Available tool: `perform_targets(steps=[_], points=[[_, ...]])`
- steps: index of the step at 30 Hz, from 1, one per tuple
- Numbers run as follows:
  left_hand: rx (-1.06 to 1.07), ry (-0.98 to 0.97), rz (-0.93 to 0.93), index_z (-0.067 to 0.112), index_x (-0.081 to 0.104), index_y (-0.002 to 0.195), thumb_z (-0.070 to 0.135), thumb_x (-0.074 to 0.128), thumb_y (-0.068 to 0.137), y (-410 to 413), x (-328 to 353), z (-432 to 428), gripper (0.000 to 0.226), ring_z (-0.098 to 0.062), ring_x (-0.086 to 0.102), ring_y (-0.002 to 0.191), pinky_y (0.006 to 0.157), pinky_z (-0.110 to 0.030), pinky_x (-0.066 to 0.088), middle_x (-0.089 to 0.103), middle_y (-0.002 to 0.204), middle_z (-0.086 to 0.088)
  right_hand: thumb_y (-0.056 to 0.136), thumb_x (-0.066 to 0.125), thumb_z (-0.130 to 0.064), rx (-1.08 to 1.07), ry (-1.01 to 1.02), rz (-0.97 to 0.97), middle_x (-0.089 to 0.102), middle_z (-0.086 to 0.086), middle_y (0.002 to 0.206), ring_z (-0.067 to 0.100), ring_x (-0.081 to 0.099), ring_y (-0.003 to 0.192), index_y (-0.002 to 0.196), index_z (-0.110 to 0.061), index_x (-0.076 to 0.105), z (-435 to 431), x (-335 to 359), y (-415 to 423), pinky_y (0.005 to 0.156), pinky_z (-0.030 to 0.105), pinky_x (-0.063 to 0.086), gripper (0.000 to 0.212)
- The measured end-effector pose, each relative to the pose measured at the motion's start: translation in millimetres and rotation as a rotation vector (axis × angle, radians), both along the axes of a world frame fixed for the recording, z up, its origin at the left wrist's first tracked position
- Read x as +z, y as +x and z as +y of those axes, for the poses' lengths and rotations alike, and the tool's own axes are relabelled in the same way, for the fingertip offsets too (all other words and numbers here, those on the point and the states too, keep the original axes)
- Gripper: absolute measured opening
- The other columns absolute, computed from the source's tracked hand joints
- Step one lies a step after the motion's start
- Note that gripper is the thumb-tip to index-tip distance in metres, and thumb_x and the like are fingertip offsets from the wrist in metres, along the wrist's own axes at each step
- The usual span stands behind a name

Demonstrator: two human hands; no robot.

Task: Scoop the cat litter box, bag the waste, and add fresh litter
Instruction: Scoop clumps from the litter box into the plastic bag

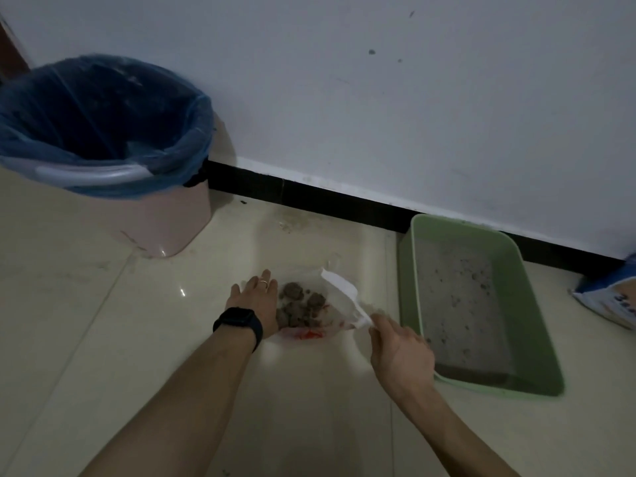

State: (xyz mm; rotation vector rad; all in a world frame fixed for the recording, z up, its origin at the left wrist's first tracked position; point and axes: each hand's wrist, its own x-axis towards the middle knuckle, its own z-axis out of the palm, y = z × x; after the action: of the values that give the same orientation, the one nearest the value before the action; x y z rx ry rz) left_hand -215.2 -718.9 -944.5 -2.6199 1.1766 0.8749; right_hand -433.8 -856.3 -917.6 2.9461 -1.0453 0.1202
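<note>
A clear plastic bag (335, 316) with red print lies on the floor and holds several dark clumps of waste (299, 304). My left hand (254, 299), with a ring and a black watch, rests flat on the bag's left side, fingers spread. My right hand (395, 346) grips the handle of a white scoop (340, 287), whose blade points up and left over the bag. The green litter box (406, 270) sits just to the right, with grey litter and small clumps inside.
A pink bin (165, 222) lined with a blue bag stands at the back left against the wall. A litter sack (609, 297) shows at the right edge. A black skirting board runs along the white wall behind.
</note>
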Motion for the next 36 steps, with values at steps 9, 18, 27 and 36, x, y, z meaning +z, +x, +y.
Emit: perform_targets(steps=[9, 18, 27, 36], points=[[-0.072, -0.230, 0.059, 0.020, 0.001, 0.158, 0.035, 0.039, 0.100, -36.6, 9.6, -72.0, 0.071, -0.023, -0.002, 0.151, 0.122, -0.046, 0.007, -0.006, 0.165, -0.004, 0.091, 0.064, -0.034, -0.578, 0.619, -0.513, 0.073, -0.007, 0.081, 0.013, 0.067, 0.082, 0.087, -0.021, 0.072, -58.9, 38.5, -78.3, 0.067, 0.027, 0.046, 0.016], [-0.248, -0.387, 0.082, 0.018, -0.002, 0.157, 0.047, 0.029, 0.102, -118.7, 8.9, -168.5, 0.070, -0.022, -0.005, 0.151, 0.122, -0.047, 0.005, -0.005, 0.165, -0.002, 0.082, 0.050, -0.047, -0.798, 0.468, 0.185, 0.069, 0.009, 0.076, 0.030, 0.065, 0.073, 0.072, -0.019, 0.066, -152.6, 52.8, -182.9, 0.062, 0.029, 0.049, 0.034], [-0.176, -0.375, 0.115, 0.011, -0.011, 0.156, 0.045, 0.029, 0.103, -147.1, -4.7, -224.1, 0.075, -0.020, -0.010, 0.151, 0.122, -0.047, 0.003, -0.020, 0.162, -0.004, 0.077, 0.059, -0.033, -0.810, 0.543, 0.357, 0.069, 0.012, 0.098, 0.028, 0.065, 0.084, 0.089, -0.014, 0.066, -190.0, 48.0, -170.0, 0.068, 0.028, 0.048, 0.024], [0.031, -0.519, 0.041, 0.006, -0.018, 0.153, 0.034, 0.029, 0.103, -154.9, -29.7, -273.8, 0.073, -0.023, -0.018, 0.149, 0.122, -0.045, 0.001, -0.029, 0.159, -0.009, 0.097, 0.047, -0.038, -0.791, 0.638, 0.132, 0.069, 0.018, 0.111, 0.036, 0.064, 0.105, 0.101, -0.008, 0.068, -193.1, -16.0, -150.7, 0.074, 0.031, 0.043, 0.036]])
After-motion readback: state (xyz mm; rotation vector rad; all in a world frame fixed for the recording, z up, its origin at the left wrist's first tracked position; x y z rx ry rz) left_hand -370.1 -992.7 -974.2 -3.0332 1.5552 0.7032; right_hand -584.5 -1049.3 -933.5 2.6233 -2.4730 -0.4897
